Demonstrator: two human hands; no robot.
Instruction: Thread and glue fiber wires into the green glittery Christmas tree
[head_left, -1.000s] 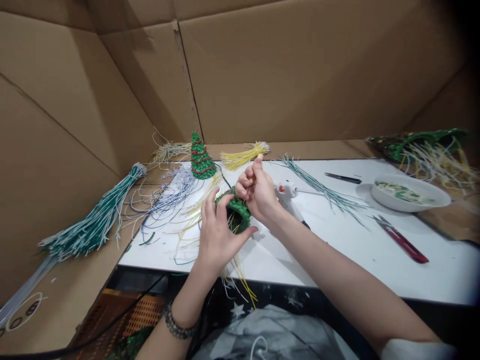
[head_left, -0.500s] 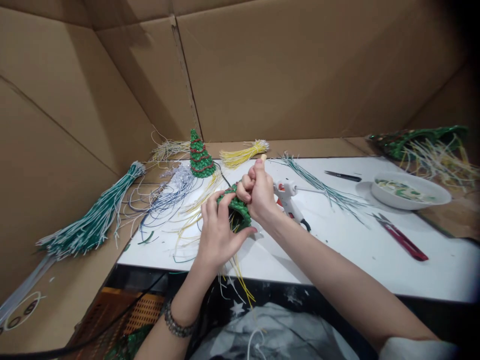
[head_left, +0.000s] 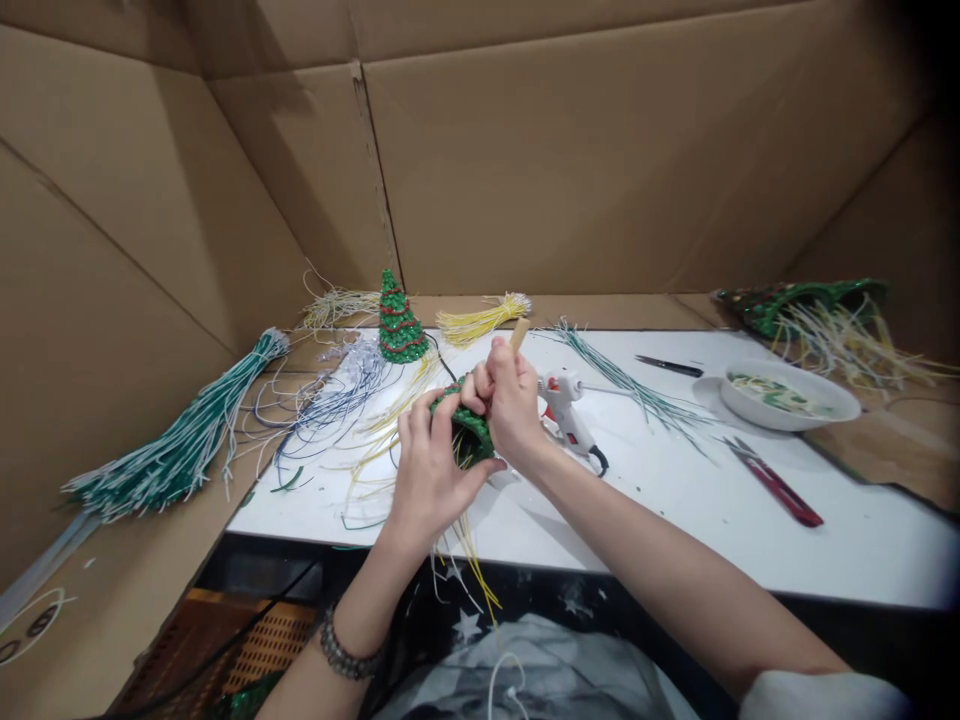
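My left hand (head_left: pixel 427 468) is wrapped round a small green Christmas tree (head_left: pixel 474 440) lying on its side, its dark hollow base turned towards me. Yellow and white wires (head_left: pixel 474 560) trail below it over the table edge. In a fist pressed against the tree's upper side, my right hand (head_left: pixel 514 400) grips a tool with a pale wooden handle (head_left: pixel 519 334); its working end is hidden. A white glue gun (head_left: pixel 568 412) lies just right of that hand. Behind stands another green tree (head_left: pixel 400 322) with red garland.
Green-white wires (head_left: pixel 176 435) lie bundled at left, yellow wires (head_left: pixel 484 318) at the back, green wires (head_left: pixel 630 375) right of centre. A white bowl (head_left: pixel 789 396) of scraps, red-handled snips (head_left: pixel 776 485) and a dark pen-like tool (head_left: pixel 669 365) are at right. Cardboard walls (head_left: pixel 585 160) surround the table.
The right fist has tilted, and more of the wooden handle shows above it. The left hand keeps its hold on the tree. The whole view has shifted slightly.
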